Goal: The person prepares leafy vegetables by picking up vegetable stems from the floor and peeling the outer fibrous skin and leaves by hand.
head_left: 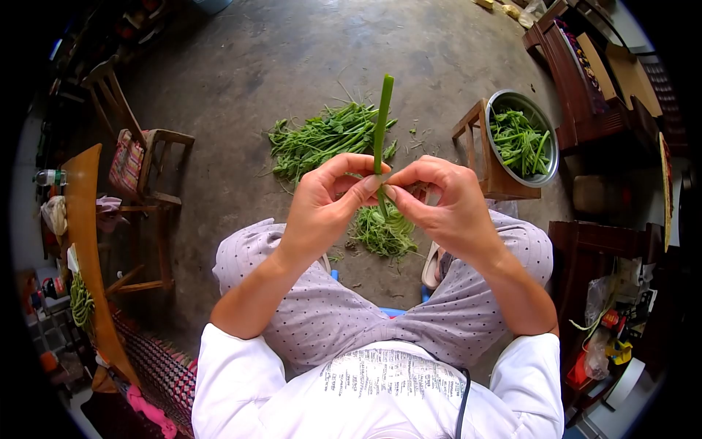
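A thick green stem (pixel 382 117) stands nearly upright between my hands, above my lap. My left hand (pixel 333 197) pinches it between thumb and fingers. My right hand (pixel 442 205) is closed in a pinch at the stem's right side; whatever its fingertips hold is too small to make out. Beyond my hands, a pile of leafy green stems (pixel 322 139) lies on the floor. Nearer my feet is a smaller heap of green scraps (pixel 384 233), partly hidden by my hands.
At the right, a metal basin (pixel 553 152) of green pieces sits on a wooden stool (pixel 510 183). A wooden chair (pixel 139 146) and a wooden table (pixel 91 219) stand at the left. Dark wooden furniture (pixel 578 80) lines the right side.
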`<state>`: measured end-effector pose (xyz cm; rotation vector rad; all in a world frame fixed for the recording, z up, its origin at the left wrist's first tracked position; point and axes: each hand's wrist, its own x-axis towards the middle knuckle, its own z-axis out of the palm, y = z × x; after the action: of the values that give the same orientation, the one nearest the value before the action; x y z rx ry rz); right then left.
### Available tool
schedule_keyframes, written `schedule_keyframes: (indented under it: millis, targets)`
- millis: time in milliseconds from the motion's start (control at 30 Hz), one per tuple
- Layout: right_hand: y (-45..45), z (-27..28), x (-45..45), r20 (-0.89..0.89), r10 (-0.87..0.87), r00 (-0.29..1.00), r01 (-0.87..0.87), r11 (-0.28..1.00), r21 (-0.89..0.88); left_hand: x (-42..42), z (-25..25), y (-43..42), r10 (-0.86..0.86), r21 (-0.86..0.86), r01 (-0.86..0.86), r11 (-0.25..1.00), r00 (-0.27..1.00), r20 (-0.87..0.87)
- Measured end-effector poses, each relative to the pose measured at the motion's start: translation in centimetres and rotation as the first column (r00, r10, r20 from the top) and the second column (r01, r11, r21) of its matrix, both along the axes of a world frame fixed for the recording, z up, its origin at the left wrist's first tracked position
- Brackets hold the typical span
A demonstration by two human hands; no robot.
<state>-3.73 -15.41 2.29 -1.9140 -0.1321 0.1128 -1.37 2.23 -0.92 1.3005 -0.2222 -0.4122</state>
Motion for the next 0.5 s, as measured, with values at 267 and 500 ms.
schedule_keyframes:
  millis: [267, 500]
  targets:
    - [0.50, -0.01, 0.06, 0.099, -0.019, 0.995, 0.027, 0.997, -0.079, -0.02, -0.02, -0.17, -0.004, 0.007, 0.004, 1.000, 1.000, 0.016]
    - [0.64, -0.09, 0.00, 0.203, -0.101, 0.974, 0.125, 0.986, -0.112, 0.13, 0.03, -0.12, -0.071, -0.049, 0.069, 0.996, 0.997, -0.038]
